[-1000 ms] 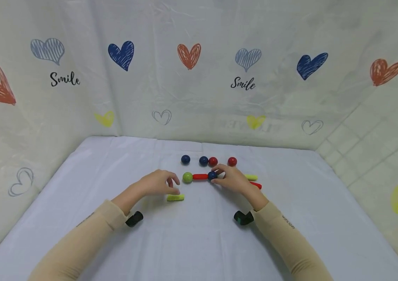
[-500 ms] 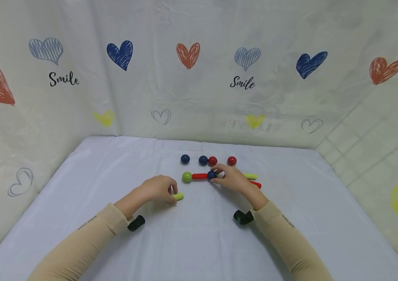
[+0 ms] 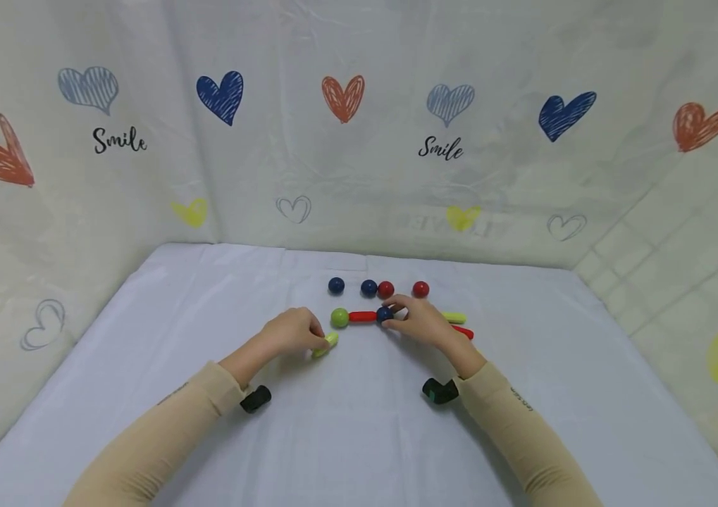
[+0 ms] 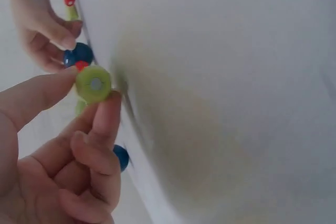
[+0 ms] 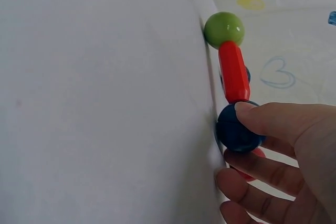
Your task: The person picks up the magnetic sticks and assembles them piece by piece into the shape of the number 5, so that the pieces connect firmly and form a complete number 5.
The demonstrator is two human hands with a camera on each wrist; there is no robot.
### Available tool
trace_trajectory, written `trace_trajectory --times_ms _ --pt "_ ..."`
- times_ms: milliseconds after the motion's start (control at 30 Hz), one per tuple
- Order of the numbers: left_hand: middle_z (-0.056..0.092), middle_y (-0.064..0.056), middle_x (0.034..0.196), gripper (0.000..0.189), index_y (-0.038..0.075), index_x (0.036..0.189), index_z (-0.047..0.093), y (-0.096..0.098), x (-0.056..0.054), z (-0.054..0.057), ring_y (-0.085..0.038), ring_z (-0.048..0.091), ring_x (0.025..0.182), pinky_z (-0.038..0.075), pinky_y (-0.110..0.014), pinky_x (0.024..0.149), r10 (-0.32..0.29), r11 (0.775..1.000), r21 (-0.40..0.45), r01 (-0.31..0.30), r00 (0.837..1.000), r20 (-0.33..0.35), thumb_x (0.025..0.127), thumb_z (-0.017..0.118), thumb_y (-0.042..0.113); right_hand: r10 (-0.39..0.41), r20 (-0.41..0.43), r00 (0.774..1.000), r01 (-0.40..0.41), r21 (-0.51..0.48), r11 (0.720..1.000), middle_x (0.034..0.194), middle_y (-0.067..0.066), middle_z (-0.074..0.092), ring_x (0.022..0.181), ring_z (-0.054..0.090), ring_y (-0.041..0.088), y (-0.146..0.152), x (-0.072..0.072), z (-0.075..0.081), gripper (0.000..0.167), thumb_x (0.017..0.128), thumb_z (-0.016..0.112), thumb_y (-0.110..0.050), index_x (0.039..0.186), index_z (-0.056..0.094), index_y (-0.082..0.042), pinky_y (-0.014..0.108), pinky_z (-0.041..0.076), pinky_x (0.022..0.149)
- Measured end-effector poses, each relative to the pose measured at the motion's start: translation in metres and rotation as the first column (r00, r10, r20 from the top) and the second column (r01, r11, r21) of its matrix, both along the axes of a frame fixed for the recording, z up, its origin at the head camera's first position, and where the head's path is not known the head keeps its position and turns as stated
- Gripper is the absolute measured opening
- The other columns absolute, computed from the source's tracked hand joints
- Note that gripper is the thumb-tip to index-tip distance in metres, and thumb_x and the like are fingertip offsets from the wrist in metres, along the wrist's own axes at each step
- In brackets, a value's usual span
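My left hand pinches a yellow-green rod between thumb and fingers. In the left wrist view the rod end faces the camera, a small grey disc at its centre. My right hand holds a dark blue ball with thumb and fingertips. That ball meets one end of a red rod, and a green ball sits at the rod's other end. All three lie in a row on the white cloth. The yellow-green rod is just left of and nearer than the green ball.
Behind the row stand two dark blue balls, one here, and two red balls, one here. Another yellow-green rod and a red rod lie partly hidden behind my right hand. A heart-printed sheet hangs behind the table.
My left hand has closed its fingers on the yellow-green rod and moved it up and right, turning it askew, towards the green ball. My right hand stays on the blue ball.
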State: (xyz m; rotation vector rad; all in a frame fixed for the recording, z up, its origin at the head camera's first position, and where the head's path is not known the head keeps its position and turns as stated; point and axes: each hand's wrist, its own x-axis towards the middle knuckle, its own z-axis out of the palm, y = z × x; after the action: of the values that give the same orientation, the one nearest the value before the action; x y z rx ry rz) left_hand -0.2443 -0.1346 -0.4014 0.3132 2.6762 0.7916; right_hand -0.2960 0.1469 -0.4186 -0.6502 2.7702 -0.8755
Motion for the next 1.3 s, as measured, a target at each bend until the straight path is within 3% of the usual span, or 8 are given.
trace_trajectory --times_ms 200,400,533,633,833,967,1100,1300 --pt "0.072 0.003 0.087 0.023 0.008 0.098 0.081 -0.004 -0.012 -0.011 -0.016 0.053 0.078 0.043 -0.029 0.069 0.034 0.981 0.191 -0.044 0.998 0.056 0.091 0.076 0.029 0.004 -0.006 1.000 -0.004 -0.001 1.000 0.121 0.013 0.069 0.094 0.064 0.026 0.001 0.000 0.000 0.039 0.094 0.077 -0.020 0.131 0.066 -0.012 0.039 0.055 0.082" --pt "0.073 0.002 0.085 0.025 0.007 0.100 0.081 -0.004 -0.015 -0.015 -0.013 0.055 0.075 0.044 -0.026 0.066 0.097 0.954 0.273 -0.124 0.989 0.108 0.092 0.074 0.029 -0.006 0.002 1.000 0.006 0.003 1.000 0.121 0.013 0.069 0.097 0.065 0.026 0.002 0.000 0.001 0.039 0.094 0.077 -0.021 0.131 0.066 -0.012 0.040 0.055 0.084" --pt "0.071 0.001 0.080 0.025 0.004 0.103 0.080 -0.001 -0.015 -0.015 -0.011 0.055 0.066 0.043 -0.023 0.061 0.113 0.931 0.325 -0.168 0.977 0.181 0.092 0.074 0.027 -0.007 -0.002 1.000 0.007 0.002 1.000 0.120 0.014 0.069 0.095 0.065 0.027 0.001 -0.001 0.003 0.039 0.094 0.077 -0.021 0.130 0.066 -0.011 0.040 0.055 0.082" --pt "0.067 0.001 0.076 0.026 0.001 0.108 0.078 0.001 -0.014 -0.017 -0.008 0.052 0.059 0.041 -0.019 0.057 0.123 0.894 0.384 -0.231 0.950 0.286 0.093 0.074 0.023 0.004 -0.006 1.000 -0.004 0.000 1.000 0.120 0.015 0.069 0.093 0.065 0.027 0.000 -0.001 0.003 0.039 0.094 0.076 -0.021 0.130 0.066 -0.010 0.040 0.055 0.081" --pt "0.069 -0.003 0.076 0.031 -0.006 0.118 0.071 0.001 -0.014 -0.023 -0.004 0.060 0.058 0.045 -0.012 0.056 0.137 0.757 0.497 -0.424 0.847 0.513 0.097 0.071 0.017 -0.006 0.001 1.000 0.006 0.004 1.000 0.121 0.015 0.068 0.094 0.064 0.027 -0.001 -0.001 0.002 0.039 0.094 0.077 -0.022 0.130 0.066 -0.011 0.040 0.055 0.082" --pt "0.070 -0.005 0.078 0.031 -0.009 0.119 0.068 0.001 -0.014 -0.025 -0.005 0.064 0.059 0.048 -0.012 0.057 0.149 0.710 0.520 -0.475 0.823 0.548 0.099 0.069 0.015 -0.014 -0.001 1.000 0.014 0.007 1.000 0.120 0.014 0.069 0.094 0.064 0.027 0.000 -0.001 0.003 0.039 0.094 0.077 -0.022 0.130 0.065 -0.011 0.041 0.055 0.082" --pt "0.071 -0.005 0.079 0.030 -0.009 0.118 0.068 0.001 -0.014 -0.026 -0.007 0.066 0.060 0.049 -0.012 0.057 0.148 0.696 0.530 -0.485 0.819 0.555 0.099 0.068 0.014 -0.009 -0.004 1.000 0.009 0.013 1.000 0.119 0.014 0.069 0.093 0.065 0.026 0.000 -0.002 0.003 0.039 0.094 0.077 -0.023 0.130 0.066 -0.011 0.039 0.055 0.081" --pt "0.072 -0.006 0.082 0.030 -0.008 0.119 0.068 0.002 -0.012 -0.024 -0.008 0.067 0.062 0.050 -0.013 0.059 0.146 0.710 0.521 -0.474 0.823 0.549 0.099 0.068 0.015 -0.008 0.004 1.000 0.008 0.019 1.000 0.119 0.013 0.069 0.093 0.064 0.026 0.000 -0.003 0.000 0.040 0.094 0.077 -0.023 0.130 0.066 -0.011 0.039 0.055 0.082"
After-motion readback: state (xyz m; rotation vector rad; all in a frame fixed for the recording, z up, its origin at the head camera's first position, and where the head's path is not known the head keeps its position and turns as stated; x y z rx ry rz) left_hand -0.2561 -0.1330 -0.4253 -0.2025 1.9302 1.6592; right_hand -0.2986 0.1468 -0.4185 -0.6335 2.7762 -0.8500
